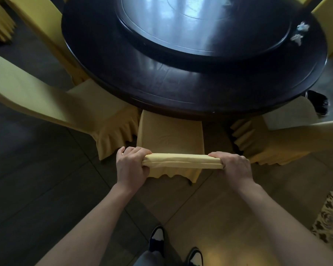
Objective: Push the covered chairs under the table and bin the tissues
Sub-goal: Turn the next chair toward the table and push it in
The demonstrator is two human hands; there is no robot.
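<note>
Left hand [132, 167] and right hand [232, 167] each clamped around an end of the top rail of the yellow-covered chair [171, 140]; front of its seat sits under the edge of the dark round table [161, 81]. Two more covered chairs flank it, left [52, 96] and right [273, 143], seats partly under. Two crumpled tissues [299, 33] lie on the table's far right, beside the turntable [190, 22]; no writing legible.

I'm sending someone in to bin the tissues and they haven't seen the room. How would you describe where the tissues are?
Find the round dark table ringed by chairs in yellow covers. On its far right side lie two crumpled white tissues, close together on the band between the raised centre disc and the table's edge. They are the only white, loose things on the dark tabletop.
</note>
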